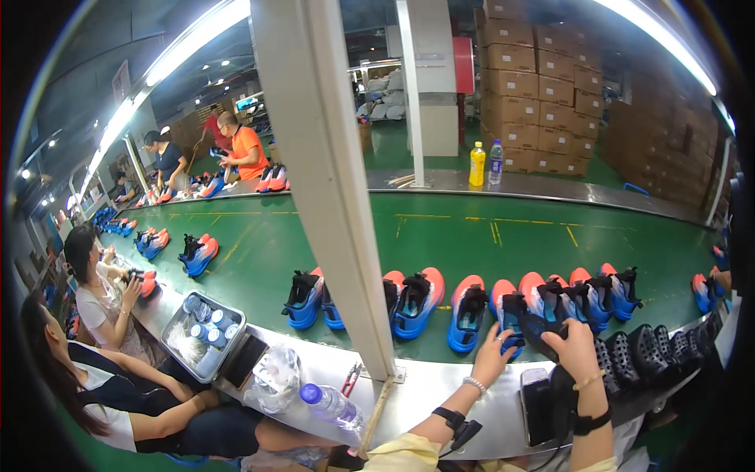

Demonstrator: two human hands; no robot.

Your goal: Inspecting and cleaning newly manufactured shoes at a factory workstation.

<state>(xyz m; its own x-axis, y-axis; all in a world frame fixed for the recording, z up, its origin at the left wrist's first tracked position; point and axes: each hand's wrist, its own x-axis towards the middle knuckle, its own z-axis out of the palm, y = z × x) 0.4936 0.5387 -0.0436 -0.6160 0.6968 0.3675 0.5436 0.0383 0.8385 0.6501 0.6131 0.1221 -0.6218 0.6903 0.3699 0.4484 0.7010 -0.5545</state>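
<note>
My left hand (pixel 492 354) is closed at the heel of a sneaker (pixel 510 307) that fades from orange-pink through white to blue, with a black collar. Just to its right, my right hand (pixel 576 352) grips a dark, black item (pixel 541 337), partly covered by my fingers; its exact kind is hard to make out. Both hands are over the near edge of the green conveyor belt (pixel 425 236). More sneakers of the same colours stand along the belt, among them one sneaker (pixel 468 315) left of my hands and several (pixel 605 295) to the right.
Black clogs with holes (pixel 649 352) line the metal ledge right of my hands; a phone (pixel 537 405) lies below. A post (pixel 330 181) rises left of me. A purple-capped bottle (pixel 334 405), a plastic bag (pixel 274 380) and a grey bin (pixel 203 334) stand leftward, near two seated people.
</note>
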